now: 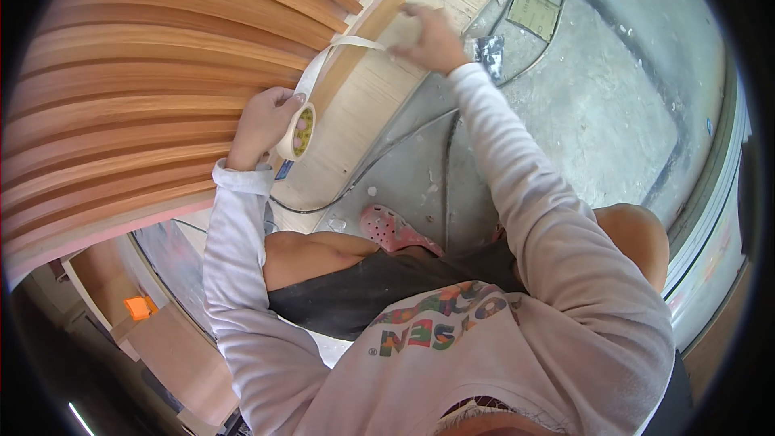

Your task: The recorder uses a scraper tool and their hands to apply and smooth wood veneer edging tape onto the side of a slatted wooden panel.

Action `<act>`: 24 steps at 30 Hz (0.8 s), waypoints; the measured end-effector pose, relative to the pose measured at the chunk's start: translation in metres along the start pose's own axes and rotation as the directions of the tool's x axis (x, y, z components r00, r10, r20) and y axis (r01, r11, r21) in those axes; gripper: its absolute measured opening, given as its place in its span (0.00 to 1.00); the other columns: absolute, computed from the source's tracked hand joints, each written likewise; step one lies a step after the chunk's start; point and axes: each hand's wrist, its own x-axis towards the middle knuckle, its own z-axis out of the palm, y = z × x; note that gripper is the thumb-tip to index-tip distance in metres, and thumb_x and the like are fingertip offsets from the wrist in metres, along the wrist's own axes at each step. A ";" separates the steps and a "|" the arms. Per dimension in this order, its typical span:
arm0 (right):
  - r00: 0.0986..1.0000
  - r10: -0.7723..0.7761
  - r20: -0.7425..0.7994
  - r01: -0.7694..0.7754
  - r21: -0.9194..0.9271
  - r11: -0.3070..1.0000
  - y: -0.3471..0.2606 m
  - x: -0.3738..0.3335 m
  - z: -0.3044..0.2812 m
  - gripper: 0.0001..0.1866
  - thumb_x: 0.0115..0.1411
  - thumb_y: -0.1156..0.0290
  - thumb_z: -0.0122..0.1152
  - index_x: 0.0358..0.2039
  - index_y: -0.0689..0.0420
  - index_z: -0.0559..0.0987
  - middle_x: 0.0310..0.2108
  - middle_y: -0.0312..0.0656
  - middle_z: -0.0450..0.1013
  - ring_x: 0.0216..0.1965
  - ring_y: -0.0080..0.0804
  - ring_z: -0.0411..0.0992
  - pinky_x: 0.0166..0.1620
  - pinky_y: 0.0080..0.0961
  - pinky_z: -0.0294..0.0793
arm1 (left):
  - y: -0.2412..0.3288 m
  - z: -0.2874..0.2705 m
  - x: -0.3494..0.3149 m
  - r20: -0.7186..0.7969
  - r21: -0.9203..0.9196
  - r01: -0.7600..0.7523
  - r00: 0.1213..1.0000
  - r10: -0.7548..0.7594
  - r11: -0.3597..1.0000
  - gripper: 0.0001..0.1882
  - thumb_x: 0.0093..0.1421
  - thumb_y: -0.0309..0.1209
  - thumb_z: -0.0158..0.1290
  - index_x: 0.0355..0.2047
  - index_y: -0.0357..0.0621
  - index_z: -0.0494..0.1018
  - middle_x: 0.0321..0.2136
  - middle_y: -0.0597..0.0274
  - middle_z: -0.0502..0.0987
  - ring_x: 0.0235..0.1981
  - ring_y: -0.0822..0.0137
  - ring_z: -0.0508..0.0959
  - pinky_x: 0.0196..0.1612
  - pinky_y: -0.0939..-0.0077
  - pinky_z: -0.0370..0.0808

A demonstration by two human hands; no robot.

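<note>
A roll of masking tape [284, 145] with a patterned yellow-green and pink core is gripped in my left hand [262, 123]. From it a pale tape strip [313, 73] runs up and across to my right hand [436, 40], whose slightly blurred fingers pinch its far end. The strip passes over the edge of a slatted orange-brown wood panel [153, 105] and the plain wood edge band [349, 66] along it. My left hand rests close against the slat ends; my right is over the pale board [383, 85] beside them.
A dark cable [395, 145] winds over the dusty grey floor [597, 105]. A greenish rectangular sheet [534, 14] and a dark, white-marked packet [489, 55] lie beyond my right hand. My foot in a pink clog [391, 226] is below. An orange object [140, 308] sits on wooden furniture, lower left.
</note>
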 end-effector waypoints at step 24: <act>0.828 0.254 0.500 -0.529 0.548 0.648 0.016 0.056 -0.044 0.10 0.53 0.70 0.63 0.35 0.60 0.79 0.26 0.35 0.74 0.24 0.20 0.70 0.28 0.16 0.73 | 0.007 0.008 0.011 -0.077 0.080 -0.007 0.997 0.013 0.997 0.12 0.57 0.32 0.49 0.32 0.33 0.74 0.16 0.59 0.74 0.10 0.71 0.71 0.14 0.76 0.67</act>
